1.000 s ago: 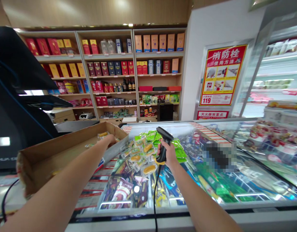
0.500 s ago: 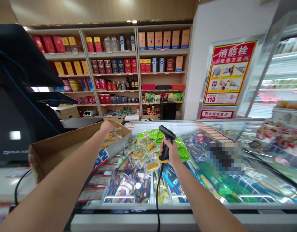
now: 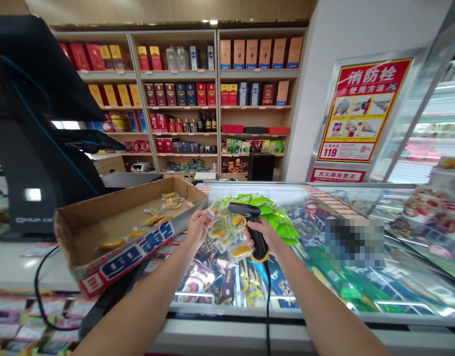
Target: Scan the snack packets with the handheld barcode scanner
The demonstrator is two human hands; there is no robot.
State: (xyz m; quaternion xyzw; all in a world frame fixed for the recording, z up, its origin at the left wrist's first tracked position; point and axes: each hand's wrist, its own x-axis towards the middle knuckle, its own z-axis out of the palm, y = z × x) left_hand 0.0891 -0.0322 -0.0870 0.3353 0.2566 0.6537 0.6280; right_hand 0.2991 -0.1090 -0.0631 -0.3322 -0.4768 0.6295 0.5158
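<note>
My left hand (image 3: 198, 228) pinches a small clear snack packet (image 3: 213, 209) with a green and white label, held up over the glass-topped freezer. In my right hand (image 3: 267, 233) is a black and yellow barcode scanner (image 3: 260, 242), its head pointing left toward the packet, a short gap between them. Below both hands, several clear-wrapped yellow snacks (image 3: 241, 251) lie on the glass, and bright green packets (image 3: 284, 225) are spread behind and to the right. Left of my left hand stands an open cardboard box (image 3: 90, 210) with several similar yellow snacks (image 3: 112, 244) inside.
A black checkout terminal (image 3: 34, 148) stands at the far left. The scanner's cable (image 3: 268, 306) hangs over the freezer's front edge (image 3: 227, 333). Frozen goods show through the glass. Behind are shelves of boxed bottles (image 3: 190, 94); a red sign (image 3: 364, 109) hangs on the wall.
My left hand has come out of the box, moving right and toward the scanner with a packet in it. The scanner has tilted, its head swinging left. The view has shifted slightly left.
</note>
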